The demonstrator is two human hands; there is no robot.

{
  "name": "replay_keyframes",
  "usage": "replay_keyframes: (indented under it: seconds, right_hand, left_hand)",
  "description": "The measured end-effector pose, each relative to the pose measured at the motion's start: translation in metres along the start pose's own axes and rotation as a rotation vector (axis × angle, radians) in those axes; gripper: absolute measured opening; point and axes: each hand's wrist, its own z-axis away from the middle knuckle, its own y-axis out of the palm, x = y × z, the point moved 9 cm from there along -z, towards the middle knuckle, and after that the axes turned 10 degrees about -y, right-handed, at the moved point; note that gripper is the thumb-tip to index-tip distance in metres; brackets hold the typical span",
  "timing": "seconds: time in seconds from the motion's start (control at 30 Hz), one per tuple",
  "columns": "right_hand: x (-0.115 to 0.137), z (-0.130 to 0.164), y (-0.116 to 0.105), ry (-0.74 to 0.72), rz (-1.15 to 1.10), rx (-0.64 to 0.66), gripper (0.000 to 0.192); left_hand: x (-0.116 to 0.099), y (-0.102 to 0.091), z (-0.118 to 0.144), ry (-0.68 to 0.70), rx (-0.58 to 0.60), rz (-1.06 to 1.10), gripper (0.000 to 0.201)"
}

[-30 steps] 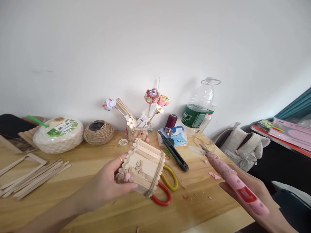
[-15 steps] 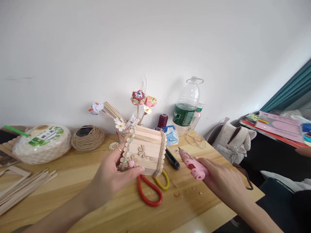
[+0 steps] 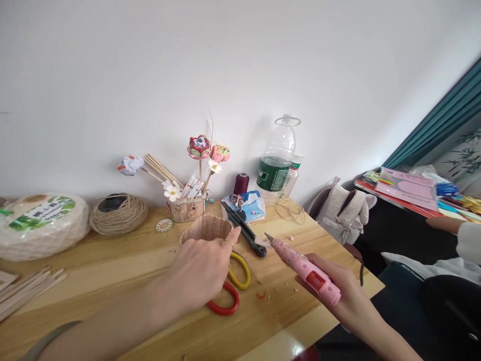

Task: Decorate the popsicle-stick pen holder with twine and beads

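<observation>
A small craft-stick box (image 3: pixel 205 228) stands on the table with its open top showing. My left hand (image 3: pixel 201 265) is at its near side, the back of the hand up, the index finger reaching over the right rim. That hand hides the box's front and some of its own fingers, which look closed on the box. My right hand (image 3: pixel 338 283) is wrapped round a pink hot glue gun (image 3: pixel 304 268), its metal nozzle pointing up and left. Scissors (image 3: pixel 240 273) with red and yellow handles lie under and beside my left hand. A utility knife (image 3: pixel 246 230) lies behind them.
A decorated holder (image 3: pixel 186 208) with paper flowers stands near the wall, beside a twine roll (image 3: pixel 120 213) and wrapped coconut (image 3: pixel 45 225). A large bottle (image 3: pixel 276 170) and thread spool (image 3: pixel 241 184) are behind. Another person's hand (image 3: pixel 445 224) is at the right.
The craft-stick box has gone from being held up with its decorated side facing me to standing with its top up. My left hand has turned over. The view has shifted right.
</observation>
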Motion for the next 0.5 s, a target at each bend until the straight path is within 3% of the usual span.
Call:
replay_keyframes:
  seconds: [0.07,0.13,0.2,0.27,0.4,0.5]
  right_hand:
    - [0.001,0.003,0.005,-0.016,-0.091,0.054,0.018]
    - [-0.001,0.006,0.007,-0.026,-0.133,0.058,0.016]
    - [-0.002,0.009,0.008,-0.052,-0.138,0.055,0.016]
    - [-0.002,0.011,0.009,-0.075,-0.113,0.056,0.017]
    - [0.0,0.011,0.011,-0.122,-0.072,0.053,0.014]
    - [0.006,0.012,0.01,-0.184,-0.095,0.014,0.011]
  left_hand:
    - [0.016,0.0,-0.005,-0.08,0.072,0.06,0.055]
    - [0.039,-0.004,-0.008,-0.153,0.07,0.146,0.054]
    - [0.051,-0.015,-0.009,-0.078,-0.015,0.208,0.047]
    - [0.054,-0.023,-0.006,0.012,-0.096,0.129,0.043]
    - [0.027,-0.028,0.008,0.111,-0.265,-0.063,0.043]
    - [-0.01,-0.022,0.017,0.204,-0.334,0.005,0.03]
